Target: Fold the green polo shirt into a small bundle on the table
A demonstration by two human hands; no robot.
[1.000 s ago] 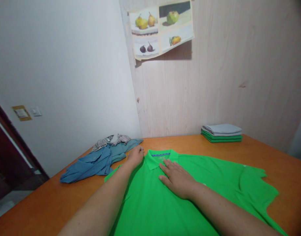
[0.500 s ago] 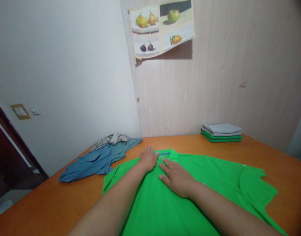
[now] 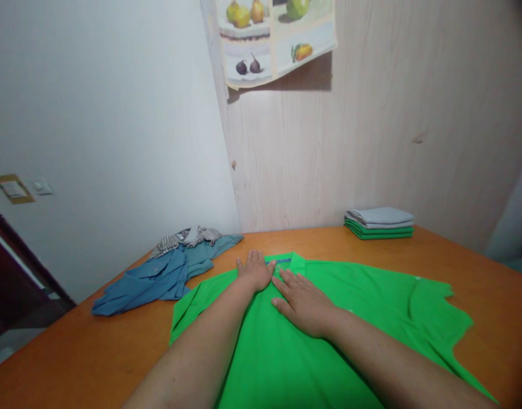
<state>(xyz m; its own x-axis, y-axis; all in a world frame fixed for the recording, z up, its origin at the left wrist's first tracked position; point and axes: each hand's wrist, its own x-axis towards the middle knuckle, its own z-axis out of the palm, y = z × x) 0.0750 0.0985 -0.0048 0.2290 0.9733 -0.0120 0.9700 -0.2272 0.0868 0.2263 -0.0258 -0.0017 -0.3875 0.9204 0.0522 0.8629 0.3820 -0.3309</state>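
A bright green polo shirt [image 3: 363, 307] lies spread flat on the orange wooden table [image 3: 73, 352], collar towards the far wall. My left hand [image 3: 255, 269] rests flat on the collar, fingers stretched out. My right hand [image 3: 303, 300] lies palm down just below the collar, fingers apart, pressing on the chest of the shirt. The two hands sit side by side, almost touching. Neither hand holds anything.
A crumpled blue shirt [image 3: 158, 278] with a striped garment [image 3: 186, 238] behind it lies at the table's left. A folded stack of grey and green shirts [image 3: 379, 222] stands at the back by the wood-panel wall. A fruit poster [image 3: 271, 40] hangs above.
My left hand went from a closed grip at the collar's left side to lying open and flat on the collar. The left part of the shirt now lies spread out. The camera tilted slightly down.
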